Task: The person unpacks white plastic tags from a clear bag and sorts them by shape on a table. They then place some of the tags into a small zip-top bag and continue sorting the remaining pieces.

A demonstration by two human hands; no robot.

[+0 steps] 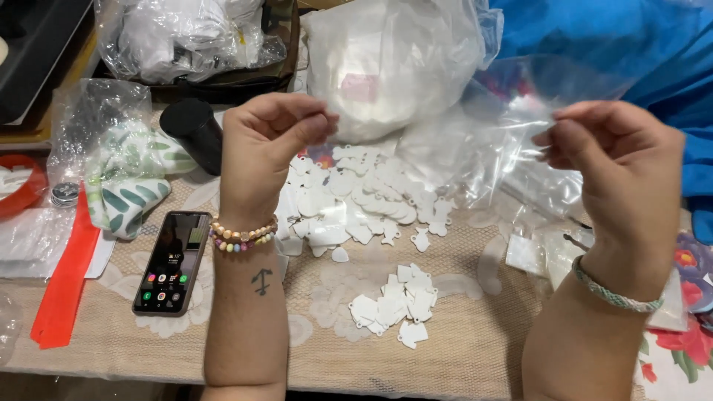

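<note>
Two hands are up over the table, both raised above a scatter of white tags. The left hand (264, 141) has its fingers curled in, thumb pressed against the fingertips, pinching something too small and pale to make out. The right hand (620, 167) does the same, thumb and fingers closed together near the edge of a clear bag (505, 141), which sags between the hands; whether the right fingers actually grip its film I cannot tell.

Below the left hand lies the big pile of tags (364, 197), flat white cut-outs spread on the lace tablecloth (460, 334). Nearer the body sits a small heap of tags (394, 301), well apart from the big pile. Behind it all stands a full white bag (386, 59).

Off to the left, a phone (172, 261) lies face up with its screen lit, just beside the left forearm. A black cylinder (194, 132) stands behind the wrist, next to a leaf-print cloth (126, 186) in plastic. A red strip (67, 278) lies at the far left edge. Blue fabric (653, 52) fills the upper right corner.
</note>
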